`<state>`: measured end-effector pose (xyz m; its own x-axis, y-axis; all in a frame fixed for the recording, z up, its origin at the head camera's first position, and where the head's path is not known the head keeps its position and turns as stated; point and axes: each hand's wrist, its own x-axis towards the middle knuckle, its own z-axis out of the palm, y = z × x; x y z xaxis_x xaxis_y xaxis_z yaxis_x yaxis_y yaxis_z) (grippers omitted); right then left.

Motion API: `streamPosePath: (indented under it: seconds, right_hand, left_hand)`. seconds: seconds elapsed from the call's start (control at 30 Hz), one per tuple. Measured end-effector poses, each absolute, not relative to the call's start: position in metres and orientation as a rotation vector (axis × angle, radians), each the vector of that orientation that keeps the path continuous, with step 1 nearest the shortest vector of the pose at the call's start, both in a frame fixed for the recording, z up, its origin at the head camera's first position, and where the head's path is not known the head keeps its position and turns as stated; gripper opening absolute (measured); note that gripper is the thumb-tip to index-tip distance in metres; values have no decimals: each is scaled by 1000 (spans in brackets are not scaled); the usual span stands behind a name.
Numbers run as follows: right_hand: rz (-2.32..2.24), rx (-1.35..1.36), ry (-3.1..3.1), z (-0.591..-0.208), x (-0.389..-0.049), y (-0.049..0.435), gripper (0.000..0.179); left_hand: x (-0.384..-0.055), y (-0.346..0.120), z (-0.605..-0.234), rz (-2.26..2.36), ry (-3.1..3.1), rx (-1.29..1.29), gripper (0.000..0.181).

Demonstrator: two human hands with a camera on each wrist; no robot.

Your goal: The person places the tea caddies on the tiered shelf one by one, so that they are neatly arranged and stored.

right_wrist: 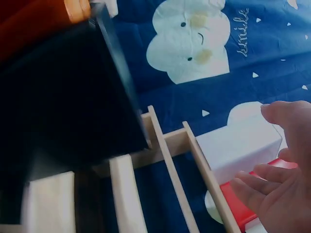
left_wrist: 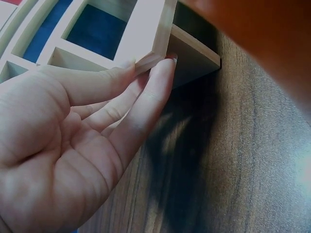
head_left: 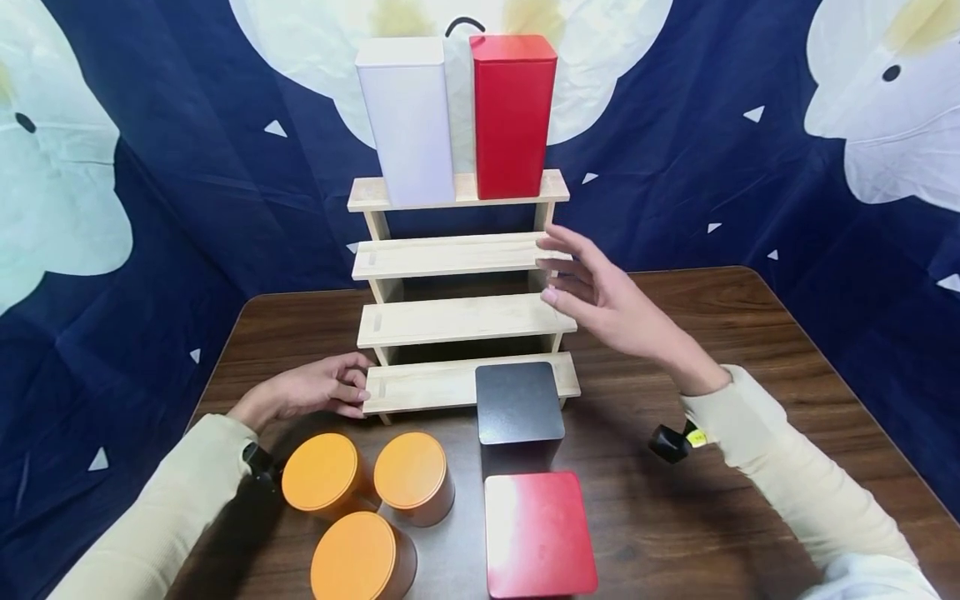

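Note:
A stepped wooden shelf [head_left: 468, 325] with several tiers stands on the table. My left hand [head_left: 324, 387] pinches the left end of its lowest board; in the left wrist view the thumb [left_wrist: 99, 85] lies on top and fingers curl beneath the board's corner [left_wrist: 154, 43]. Raised by the shelf's right side, my right hand [head_left: 611, 304] has loosely extended fingers and holds nothing. On the top tier, a tall white tin [head_left: 408, 125] and a tall red tin [head_left: 513, 125] stand side by side. A black square-topped tin [head_left: 519, 404] overlaps the lowest board in the head view.
Three orange round tins [head_left: 320, 472] cluster at the front left. A red square-topped tin [head_left: 538, 533] stands in front of the black one. Behind the brown wooden table [head_left: 675, 517] hangs a dark blue cloth [head_left: 675, 167] with white clouds.

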<state>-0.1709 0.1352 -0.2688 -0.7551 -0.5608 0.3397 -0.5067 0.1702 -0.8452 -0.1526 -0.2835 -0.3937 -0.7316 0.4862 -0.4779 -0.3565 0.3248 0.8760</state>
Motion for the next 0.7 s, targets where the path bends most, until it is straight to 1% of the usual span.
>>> streamPosePath:
  seconds: [0.33,0.57,0.7]
  right_hand:
    - [-1538,-1145,2343,-301,-150,143,71]
    - [-1380,-1229,2316,-310,-132,148,77]
    - [-1288,-1227,2331,-315,-126,151,81]
  left_hand:
    - [-153,-283,-393,1490,1882,110,39]
    - [-153,-283,-393,1491,1872,111,42]
    - [-154,-283,-394,1487,1874,112,43]
